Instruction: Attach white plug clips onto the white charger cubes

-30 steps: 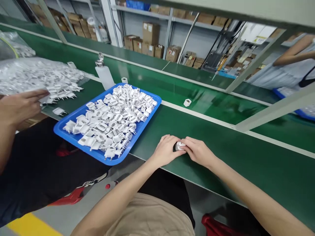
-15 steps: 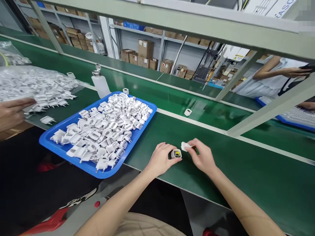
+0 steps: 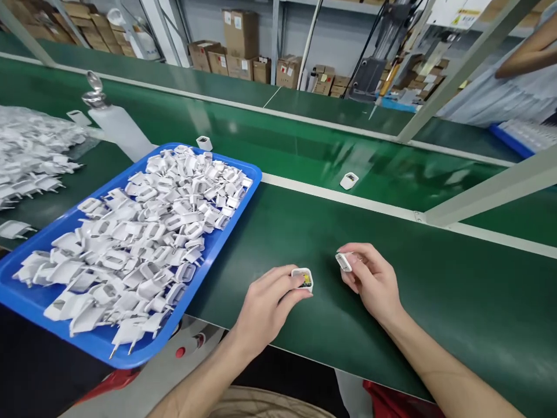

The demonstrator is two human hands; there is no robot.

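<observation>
Between thumb and fingers, my left hand point(image 3: 267, 305) grips a white charger housing point(image 3: 310, 281). Its open end faces up and shows yellow and dark parts inside. To its right, apart from it, my right hand point(image 3: 374, 278) pinches a white plug cap point(image 3: 343, 262) with a hollow side turned toward the housing. Part of the cap is hidden by the fingers. Left of my hands, a blue tray point(image 3: 226, 247) holds a heap of white plug caps point(image 3: 169, 215) with pins.
A white charger housing point(image 3: 348, 180) lies on the green conveyor beyond the pale rail point(image 3: 331, 196); another housing point(image 3: 204, 143) stands behind the tray. A pump bottle point(image 3: 119, 129) leans at the tray's back left, beside a pile of white plug parts point(image 3: 35, 151). A slanted post point(image 3: 487, 194) rises at right.
My view has tilted down and closer. My hands have moved further apart, and the cap in my right hand has turned so its hollow side shows. The co-worker's hand at left has gone from view.
</observation>
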